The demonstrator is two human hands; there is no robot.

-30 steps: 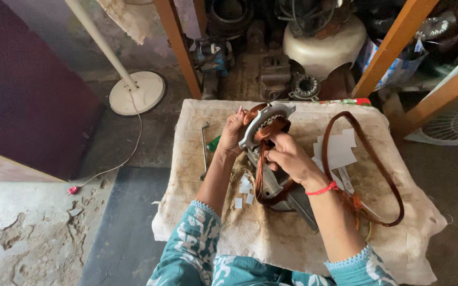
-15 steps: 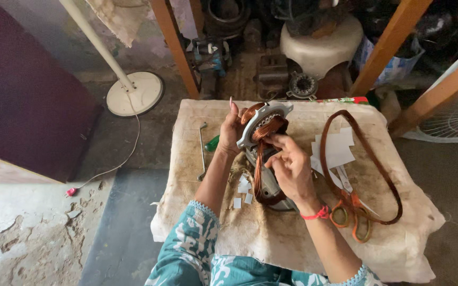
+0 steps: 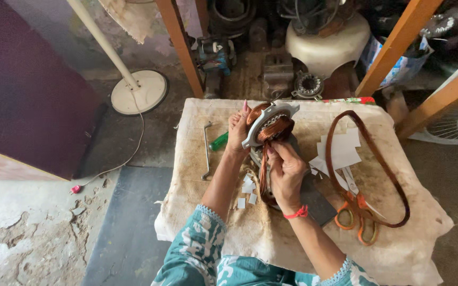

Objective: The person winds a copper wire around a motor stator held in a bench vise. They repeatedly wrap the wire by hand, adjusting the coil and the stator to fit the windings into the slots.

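Observation:
A round metal motor stator (image 3: 269, 123) with copper wire windings stands tilted on a cloth-covered table (image 3: 213, 233). My left hand (image 3: 237, 130) grips its left rim and steadies it. My right hand (image 3: 284, 172), with a red band at the wrist, pinches the copper coil (image 3: 264, 175) that hangs from the stator toward me. Small white paper slips (image 3: 246, 193) lie on the cloth below the hands.
A green-handled screwdriver (image 3: 219, 141) and a bent metal rod (image 3: 206, 151) lie left of the stator. White paper pieces (image 3: 340, 151), orange-handled scissors (image 3: 357, 209) and a large loop of copper wire (image 3: 382, 169) lie to the right. A fan stand base (image 3: 139, 91) sits on the floor.
My right hand has slid down from the stator's top to the hanging coil below it. My left hand stays on the rim.

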